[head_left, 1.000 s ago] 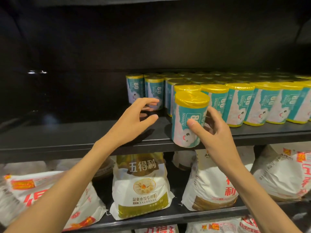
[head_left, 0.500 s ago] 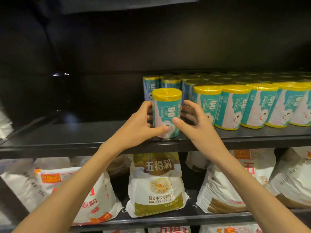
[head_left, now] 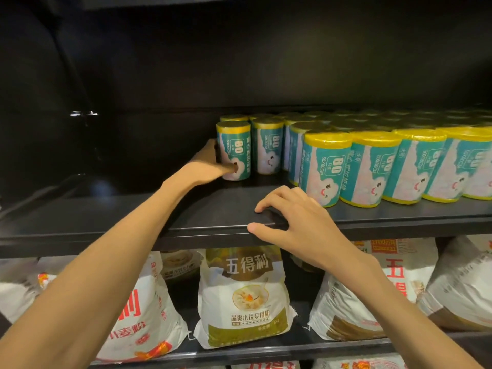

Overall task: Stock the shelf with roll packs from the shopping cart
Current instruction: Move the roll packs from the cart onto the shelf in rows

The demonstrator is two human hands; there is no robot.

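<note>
A: Where is the roll pack?

B: The roll pack [head_left: 234, 151], teal with a yellow cap and an "80" on its label, stands upright deep on the black shelf [head_left: 213, 209], at the left end of the stocked group. Just to its right stands another roll pack [head_left: 267, 147], with a narrow gap between them.

A: And the left hand?

B: The left hand [head_left: 205, 166] reaches far in and grips that pack from its left side. The thumb lies across the lower front of the label; the fingers wrap round behind, where I cannot see them.

A: The right hand?

B: The right hand [head_left: 290, 222] rests on the shelf's front edge, fingers curled down with the tips on the top surface and the thumb along the lip. It holds nothing.

A: What else is there?

B: A front row of roll packs [head_left: 386, 166] runs to the right, with more rows behind. On the lower shelf [head_left: 266, 350] sit flour bags: a white and olive dumpling flour bag [head_left: 243, 304] in the middle, and white bags with red print [head_left: 138, 315] beside it.
</note>
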